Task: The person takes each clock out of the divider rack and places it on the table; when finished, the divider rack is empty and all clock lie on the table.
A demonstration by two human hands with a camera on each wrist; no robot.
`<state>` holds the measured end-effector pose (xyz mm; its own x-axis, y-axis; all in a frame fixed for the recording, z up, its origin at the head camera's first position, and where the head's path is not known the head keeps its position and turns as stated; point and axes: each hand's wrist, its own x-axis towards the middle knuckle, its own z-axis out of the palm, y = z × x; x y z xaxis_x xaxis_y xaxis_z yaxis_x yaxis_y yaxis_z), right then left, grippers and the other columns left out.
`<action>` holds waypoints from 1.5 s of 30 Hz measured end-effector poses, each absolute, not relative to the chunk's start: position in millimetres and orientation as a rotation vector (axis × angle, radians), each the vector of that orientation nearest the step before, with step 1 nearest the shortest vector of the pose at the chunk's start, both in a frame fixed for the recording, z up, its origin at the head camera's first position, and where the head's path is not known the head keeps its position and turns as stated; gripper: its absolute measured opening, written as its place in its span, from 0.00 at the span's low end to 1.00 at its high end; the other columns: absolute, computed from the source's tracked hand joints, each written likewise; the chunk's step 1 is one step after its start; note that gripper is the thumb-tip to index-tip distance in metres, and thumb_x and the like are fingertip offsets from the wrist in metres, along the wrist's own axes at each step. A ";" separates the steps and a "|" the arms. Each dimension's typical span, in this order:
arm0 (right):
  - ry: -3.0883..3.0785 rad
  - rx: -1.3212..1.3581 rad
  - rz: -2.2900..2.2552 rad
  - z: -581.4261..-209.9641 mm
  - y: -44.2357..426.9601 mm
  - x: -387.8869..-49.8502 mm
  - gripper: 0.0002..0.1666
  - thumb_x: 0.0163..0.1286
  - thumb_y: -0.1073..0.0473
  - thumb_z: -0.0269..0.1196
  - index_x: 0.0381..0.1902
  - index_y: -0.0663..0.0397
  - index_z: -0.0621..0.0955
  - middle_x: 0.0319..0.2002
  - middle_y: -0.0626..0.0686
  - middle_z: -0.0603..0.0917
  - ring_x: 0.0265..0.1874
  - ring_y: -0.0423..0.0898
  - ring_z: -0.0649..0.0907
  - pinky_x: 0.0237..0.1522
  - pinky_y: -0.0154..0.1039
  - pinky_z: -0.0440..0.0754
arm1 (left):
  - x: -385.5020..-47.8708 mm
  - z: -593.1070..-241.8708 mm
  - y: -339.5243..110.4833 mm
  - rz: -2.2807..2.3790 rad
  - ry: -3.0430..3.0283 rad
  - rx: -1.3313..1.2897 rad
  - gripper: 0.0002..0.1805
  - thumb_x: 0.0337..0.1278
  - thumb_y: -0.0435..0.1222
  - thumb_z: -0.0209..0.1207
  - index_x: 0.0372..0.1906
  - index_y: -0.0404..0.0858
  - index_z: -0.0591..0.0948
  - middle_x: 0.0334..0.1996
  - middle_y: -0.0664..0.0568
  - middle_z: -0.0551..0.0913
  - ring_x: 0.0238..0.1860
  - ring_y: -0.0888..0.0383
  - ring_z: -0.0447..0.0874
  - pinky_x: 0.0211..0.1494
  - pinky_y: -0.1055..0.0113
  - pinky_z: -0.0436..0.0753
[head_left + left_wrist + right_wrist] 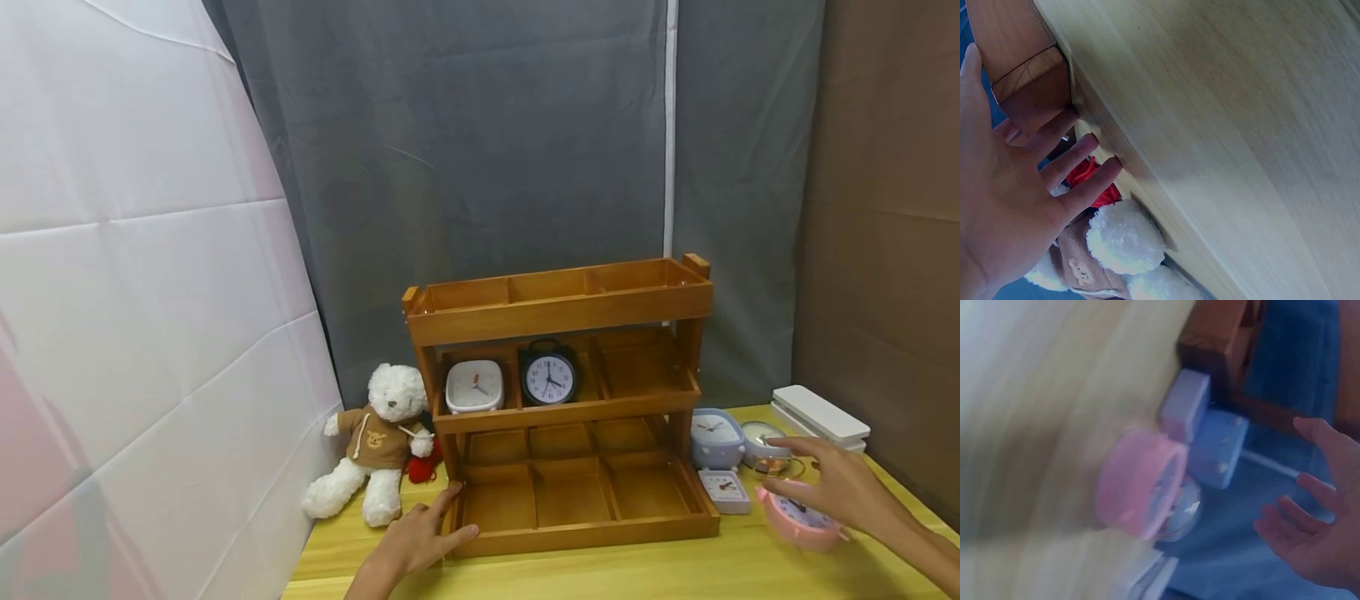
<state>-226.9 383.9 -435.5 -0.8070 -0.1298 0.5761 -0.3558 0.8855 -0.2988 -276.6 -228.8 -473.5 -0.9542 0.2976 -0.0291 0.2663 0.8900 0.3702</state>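
A wooden three-tier shelf (pixel 585 537) stands on the table, split into compartments. My left hand (pixel 416 537) rests at its lower left corner, fingers spread; the left wrist view shows that hand (pixel 1022 194) by the wooden corner (pixel 1035 81). My right hand (pixel 843 483) hovers over a round pink alarm clock (pixel 802 525), fingers loosely bent and apart from it in the right wrist view. Beside that clock (pixel 1138 484) are a small lilac square clock (pixel 724 492), a blue clock (pixel 716 439) and a round silvery clock (pixel 765 446). A white clock (pixel 475 387) and a black alarm clock (pixel 549 379) occupy the middle tier.
Left of the shelf sits a white teddy bear (pixel 382 442) in a brown hoodie, with a red item (pixel 422 468) at its side. White boxes (pixel 821 417) lie at the back right. A grey curtain (pixel 480 167) hangs behind, and pale fabric (pixel 150 292) borders the left.
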 end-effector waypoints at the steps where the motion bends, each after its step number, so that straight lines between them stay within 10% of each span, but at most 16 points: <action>1: -2.459 0.367 0.520 -432.0 379.9 -227.0 0.35 0.44 0.51 0.86 0.50 0.59 0.88 0.43 0.64 0.89 0.26 0.42 0.77 0.23 0.39 0.75 | -277.0 -473.9 -228.9 0.564 2.969 0.446 0.46 0.65 0.70 0.55 0.80 0.50 0.65 0.59 0.29 0.80 0.52 0.29 0.83 0.49 0.31 0.80; 25: -2.300 0.616 0.661 -327.3 276.8 -234.3 0.35 0.56 0.55 0.82 0.62 0.54 0.84 0.56 0.60 0.86 0.47 0.62 0.87 0.43 0.60 0.87 | -279.6 -474.2 -230.9 0.560 2.960 0.440 0.47 0.65 0.71 0.54 0.80 0.50 0.65 0.59 0.30 0.81 0.53 0.30 0.83 0.50 0.32 0.80; 45: -2.301 0.732 0.870 -310.3 183.7 -288.7 0.35 0.58 0.49 0.81 0.62 0.53 0.84 0.57 0.59 0.85 0.52 0.59 0.86 0.51 0.50 0.87 | -278.2 -476.2 -230.9 0.572 2.965 0.449 0.46 0.64 0.71 0.54 0.80 0.51 0.65 0.58 0.31 0.82 0.53 0.30 0.83 0.50 0.31 0.80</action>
